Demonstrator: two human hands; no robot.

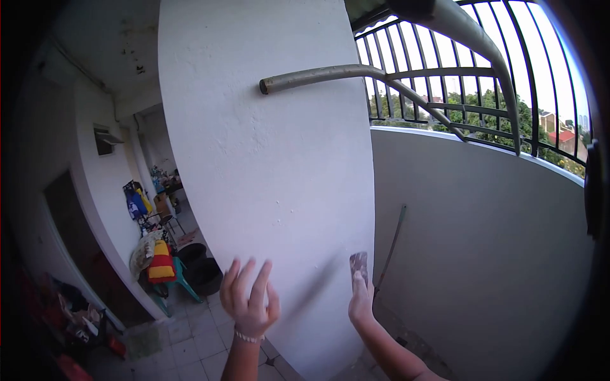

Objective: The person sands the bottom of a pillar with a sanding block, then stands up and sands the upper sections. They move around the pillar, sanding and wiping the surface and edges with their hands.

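Observation:
My right hand [361, 301] grips a flat, dark grey-brown rectangular piece [359, 263] with whitish smears, held upright near the right edge of a white wall column [279, 165]. The exact kind of this piece does not show. My left hand [249, 298] is raised in front of the column's lower left, its fingers spread, with nothing in them. A beaded bracelet [248, 336] circles the left wrist. Small bumps and rough patches mark the column's white surface, and a soft dark shadow falls between the two hands.
A bent metal tube [318, 77] juts across the column's upper part. On the right stand a low wall [483, 222], a railing [483, 70] and a leaning pole [391, 247]. Left are black buckets [204, 276], a green stool [184, 279] with red-yellow cloth [161, 263], and a doorway [95, 247].

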